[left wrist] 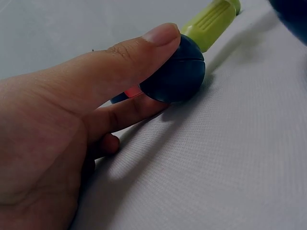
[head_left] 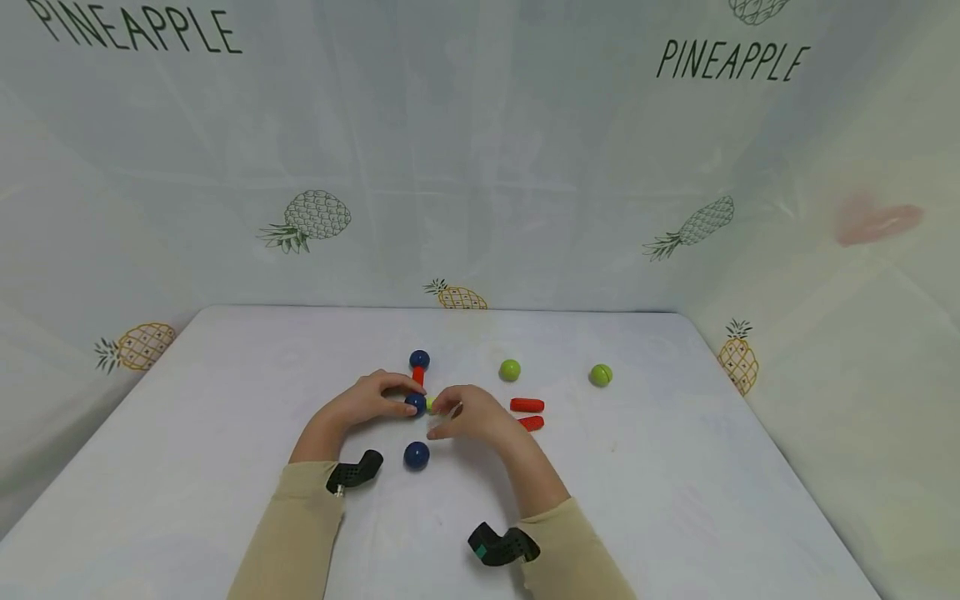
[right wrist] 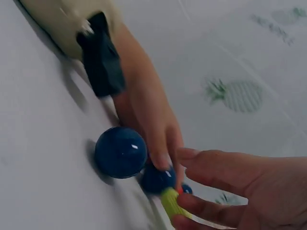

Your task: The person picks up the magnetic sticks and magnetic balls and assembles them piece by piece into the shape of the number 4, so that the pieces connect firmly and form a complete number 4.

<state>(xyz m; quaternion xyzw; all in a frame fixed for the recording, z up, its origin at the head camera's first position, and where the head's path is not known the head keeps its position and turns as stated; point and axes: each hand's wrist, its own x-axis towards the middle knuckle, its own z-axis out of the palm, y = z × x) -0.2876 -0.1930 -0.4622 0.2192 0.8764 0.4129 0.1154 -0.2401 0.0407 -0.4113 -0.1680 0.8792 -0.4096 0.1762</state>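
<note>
My left hand (head_left: 369, 398) pinches a blue ball (left wrist: 180, 79) between thumb and fingers on the white tabletop. From that ball a red stick (head_left: 418, 377) leads to a second blue ball (head_left: 419, 359) farther back. A yellow-green ridged stick (left wrist: 211, 24) also sticks out of the pinched ball, on the side toward my right hand (head_left: 474, 414). The right hand hovers beside this stick with thumb and fingers spread apart; whether a fingertip touches it I cannot tell. Nearer to me, a loose blue ball (right wrist: 121, 152) lies on the table.
Two red sticks (head_left: 527, 405) lie right of the right hand, the nearer one partly behind it. Farther back are a green ball (head_left: 510, 370) and another green ball (head_left: 601, 375) with a groove. A pineapple-print curtain (head_left: 480, 167) hangs behind the table (head_left: 675, 500).
</note>
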